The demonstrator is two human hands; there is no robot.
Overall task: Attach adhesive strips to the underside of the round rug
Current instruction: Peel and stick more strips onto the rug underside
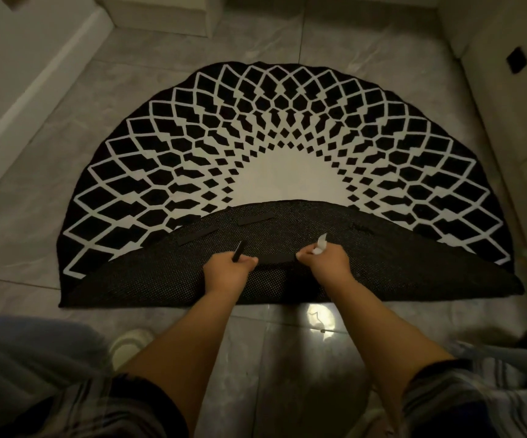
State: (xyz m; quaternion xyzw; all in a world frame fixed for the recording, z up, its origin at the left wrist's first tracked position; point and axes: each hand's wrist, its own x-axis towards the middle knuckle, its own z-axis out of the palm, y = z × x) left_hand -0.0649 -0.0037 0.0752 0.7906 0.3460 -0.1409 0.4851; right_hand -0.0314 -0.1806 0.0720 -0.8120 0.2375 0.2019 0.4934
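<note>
Rug on floor, near half folded over, underside up, 2 strips already stuck. Left hand closed on spare strip, right hand gripping white backing, both pinning third strip. Best pressed flat end to end, firmly.

Dim warm light; glare on floor tile; blurred, bowed edges

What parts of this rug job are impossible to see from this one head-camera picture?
- Head view: the strip between the left hand and right hand is partly covered by the fingers.
- The rug underside beyond the folded flap lies face down, hidden.
- The dark mark on the flap is too dim to identify.
- The white piece in the right hand is blurred.
</note>
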